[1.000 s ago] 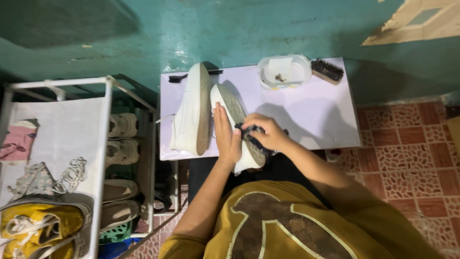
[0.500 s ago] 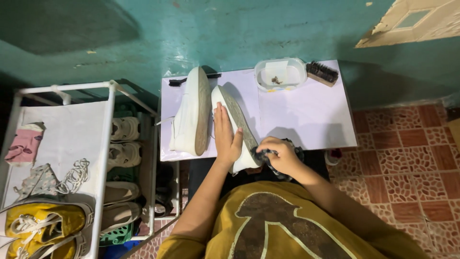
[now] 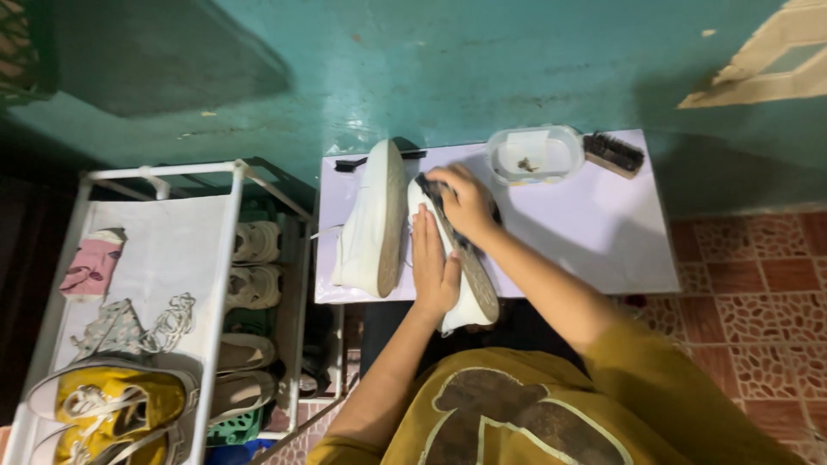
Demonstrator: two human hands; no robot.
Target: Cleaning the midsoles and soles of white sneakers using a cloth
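A white shoe (image 3: 472,277) lies on its side on the small white table (image 3: 594,232), sole facing right. My left hand (image 3: 433,263) presses flat against its upper and steadies it. My right hand (image 3: 465,200) is closed on a dark cloth (image 3: 431,188) and rests on the toe end of the sole. A second white shoe (image 3: 372,220) stands on its side just to the left, close to the first.
A clear plastic tub (image 3: 534,155) and a wooden brush (image 3: 613,153) sit at the table's back edge, a thin black brush (image 3: 351,164) at the back left. A white shoe rack (image 3: 146,301) with yellow sneakers (image 3: 103,405) stands on the left. Teal wall behind, red tiled floor right.
My right hand with the cloth has slid along the sole from the heel end near me up to the toe end. The left hand has kept its hold on the shoe.
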